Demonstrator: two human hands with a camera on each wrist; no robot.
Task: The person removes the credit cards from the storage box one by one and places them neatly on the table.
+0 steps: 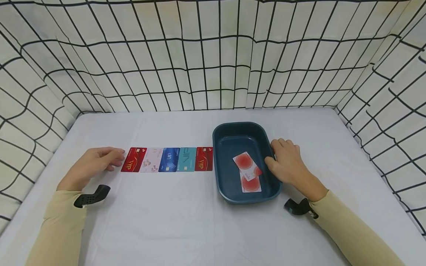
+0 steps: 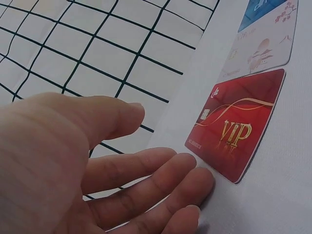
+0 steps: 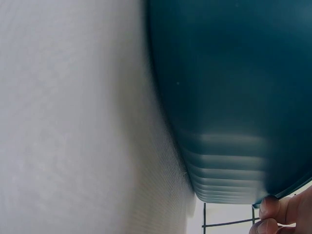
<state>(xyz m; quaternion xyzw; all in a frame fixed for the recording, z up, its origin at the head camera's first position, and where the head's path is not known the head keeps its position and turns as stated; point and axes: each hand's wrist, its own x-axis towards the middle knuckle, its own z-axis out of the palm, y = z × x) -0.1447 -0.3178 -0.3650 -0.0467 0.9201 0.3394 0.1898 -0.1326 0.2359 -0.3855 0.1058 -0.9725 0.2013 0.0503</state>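
Five cards would be a row, so several lie edge to edge: a red VIP card (image 1: 134,159), a pale floral card (image 1: 151,160), a blue VIP card (image 1: 169,159), a teal VIP card (image 1: 186,159) and another red VIP card (image 1: 203,159). My left hand (image 1: 96,162) rests by the row's left end, fingers relaxed and fingertips close to the first red card, holding nothing. A dark blue plastic tray (image 1: 229,147) stands at the row's right end. My right hand (image 1: 287,162) grips its right rim. Inside, a white card with red circles (image 1: 244,162) overlaps a similar card (image 1: 251,186).
White cloth (image 1: 159,218) covers the table beneath everything. Along the back and both sides rises a white wall with a black grid (image 1: 206,74). A black wrist device (image 1: 91,196) sits on the left sleeve, with a similar wrist device (image 1: 299,207) on the right.
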